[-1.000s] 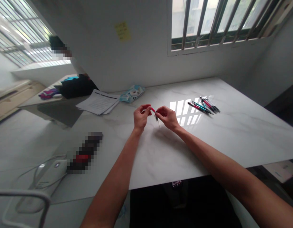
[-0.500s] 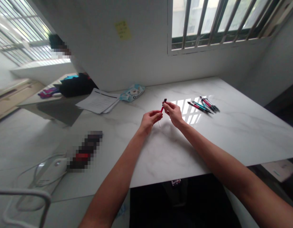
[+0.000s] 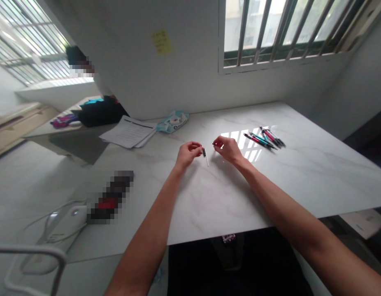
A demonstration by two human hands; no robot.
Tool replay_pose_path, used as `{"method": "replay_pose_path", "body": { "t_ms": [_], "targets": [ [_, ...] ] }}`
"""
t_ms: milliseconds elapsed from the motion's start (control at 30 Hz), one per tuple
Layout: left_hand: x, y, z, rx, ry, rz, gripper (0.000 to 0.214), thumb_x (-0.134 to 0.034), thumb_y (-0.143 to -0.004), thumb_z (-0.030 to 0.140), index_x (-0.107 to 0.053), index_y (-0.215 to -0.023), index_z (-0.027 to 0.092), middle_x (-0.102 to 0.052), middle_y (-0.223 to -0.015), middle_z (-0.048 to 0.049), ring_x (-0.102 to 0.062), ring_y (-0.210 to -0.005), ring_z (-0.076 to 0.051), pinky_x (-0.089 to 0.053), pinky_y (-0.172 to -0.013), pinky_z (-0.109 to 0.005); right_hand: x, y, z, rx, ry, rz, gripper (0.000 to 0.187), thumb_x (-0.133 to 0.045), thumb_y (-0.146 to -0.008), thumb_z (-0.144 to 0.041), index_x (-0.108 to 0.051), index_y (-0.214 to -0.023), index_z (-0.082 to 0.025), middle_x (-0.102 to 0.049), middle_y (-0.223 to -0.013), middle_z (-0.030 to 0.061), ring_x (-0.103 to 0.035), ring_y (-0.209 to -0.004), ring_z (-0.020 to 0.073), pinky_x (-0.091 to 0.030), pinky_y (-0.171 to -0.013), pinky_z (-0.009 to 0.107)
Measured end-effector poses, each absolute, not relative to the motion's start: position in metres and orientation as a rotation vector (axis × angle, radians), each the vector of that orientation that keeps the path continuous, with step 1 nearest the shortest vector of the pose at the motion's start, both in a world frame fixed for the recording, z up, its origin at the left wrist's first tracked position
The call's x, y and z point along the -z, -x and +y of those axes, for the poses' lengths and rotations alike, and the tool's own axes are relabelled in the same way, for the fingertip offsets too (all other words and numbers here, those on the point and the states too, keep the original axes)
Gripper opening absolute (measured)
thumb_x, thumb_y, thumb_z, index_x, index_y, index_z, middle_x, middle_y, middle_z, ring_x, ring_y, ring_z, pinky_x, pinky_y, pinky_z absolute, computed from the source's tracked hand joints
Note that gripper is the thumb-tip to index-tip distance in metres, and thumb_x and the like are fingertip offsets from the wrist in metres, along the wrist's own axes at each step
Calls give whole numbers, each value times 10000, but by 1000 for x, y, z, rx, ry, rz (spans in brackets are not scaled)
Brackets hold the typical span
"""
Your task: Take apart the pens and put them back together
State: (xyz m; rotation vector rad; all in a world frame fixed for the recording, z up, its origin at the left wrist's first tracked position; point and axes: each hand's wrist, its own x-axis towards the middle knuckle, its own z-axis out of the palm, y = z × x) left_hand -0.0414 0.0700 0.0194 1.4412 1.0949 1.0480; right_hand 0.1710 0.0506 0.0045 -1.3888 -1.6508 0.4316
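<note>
Pen parts (image 3: pixel 205 158) lie unjoined, left of the pen pile (image 3: pixel 264 140), whose pens look whole. Beside them the left hand (image 3: pixel 188 154) curls its fingers, grip unclear; the right hand (image 3: pixel 227 149), nearer the pile, pinches a dark piece (image 3: pixel 214 144).

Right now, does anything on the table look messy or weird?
A bit: the papers beside the blue packet are fanned unevenly, and the pens lie at mixed angles, not lined up. A thin white stick lies apart from them, near the left hand. I see no spill.
</note>
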Motion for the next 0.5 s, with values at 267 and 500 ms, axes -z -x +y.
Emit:
{"method": "replay_pose_path", "body": {
  "t_ms": [267, 500],
  "targets": [
    [-24, 58, 73, -766, -2044, 1347, 187, -744, -760, 354, -780, -844, 192, -786, -866, -80, -699, -738, -193, -531, -726, -304, -6, -174, 47, -393, 1513, -2014, 241, -656, -801, -45, -808, -906, -200, -778, -843, 40, -666, -728, 161, -465, -711, 244],
    [-23, 56, 67, -563, -2162, 1371, 162, -709, -731, 251, -820, -847, 228, -790, -827, -71, -707, -786, -219, -521, -753, -310, -7, -168, 45, -485, 1461, -1993, 117, -697, -869, -193, -812, -886, -199, -767, -806, 30, -645, -674, 136, -454, -657, 227]
  ]
}}
